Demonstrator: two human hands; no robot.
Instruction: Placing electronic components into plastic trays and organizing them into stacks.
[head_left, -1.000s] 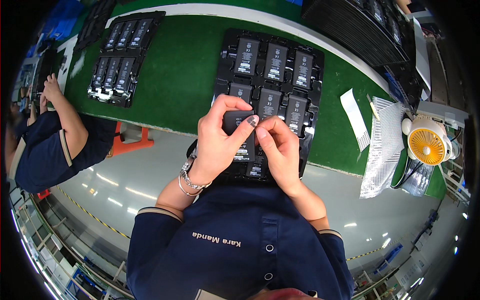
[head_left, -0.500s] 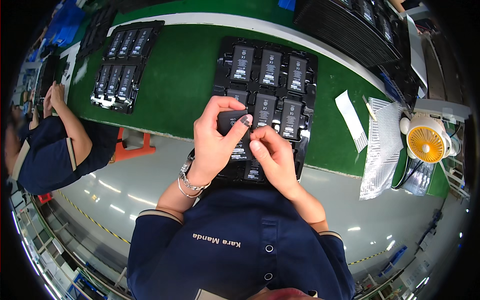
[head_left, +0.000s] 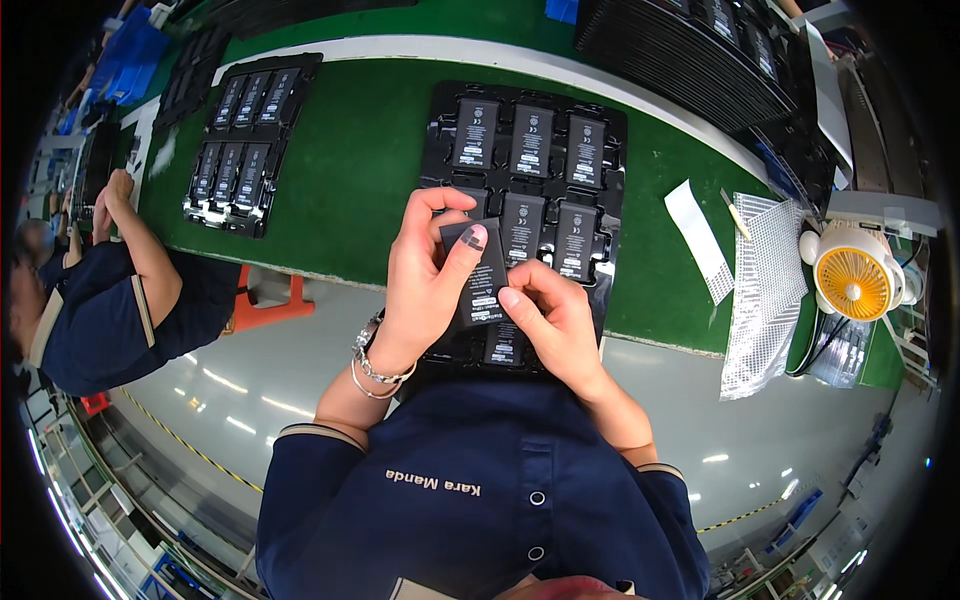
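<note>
A flat black phone battery is held slightly tilted over the near part of a black plastic tray. My left hand grips it from the left, thumb lying across its upper face. From the right, my right hand pinches its edge between thumb and fingers. Several like batteries lie in the tray's pockets, among them one at the far right and one just beyond my right hand. My hands and the held battery cover part of the tray's near left side.
Left along the green bench stands another battery tray, near a seated co-worker. To the right are a white label strip, a silver perforated sheet and a small fan. Black trays are stacked at the back right.
The held battery has turned slightly, and more of its printed face shows. My left thumb has shifted a little left on it. The tray appears slightly lower and further left in view.
</note>
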